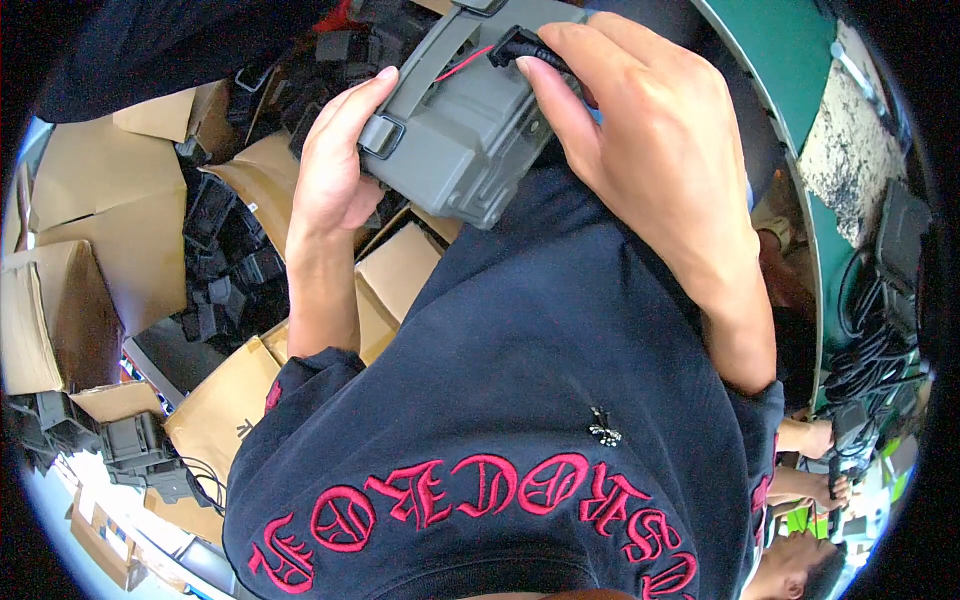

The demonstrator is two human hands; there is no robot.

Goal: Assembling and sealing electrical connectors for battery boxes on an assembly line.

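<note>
- By the right grip point(650, 140), a black connector point(515, 47) is pinched between thumb and forefinger; the other fingers are curled behind it, largely hidden.
- By the left grip point(335, 150), a grey case point(440, 160) is clasped along its left side, close to the buckle point(383, 136) of a strap point(425, 75); how the fingers are set underneath cannot be told.
- The case is held in the air at the far middle, tilted, just beyond the dark shirt point(520, 300); a thin red wire point(465, 63) is seen between connector and strap, but where either end is fixed cannot be told.
- The step in hand is judged to be the handling of the connector and wire at the case; for the next move, a steady left hold seems called for, with the connector guided so that the wire is neither pulled nor snagged under the strap.
- To the left, opened cardboard boxes point(110, 230) are seen, with dark housings point(215, 270) heaped among them; to the right, black cables point(870, 340) are bundled by a green desk point(770, 60); at the near right, a co-worker's hand point(815, 437) is visible.
</note>
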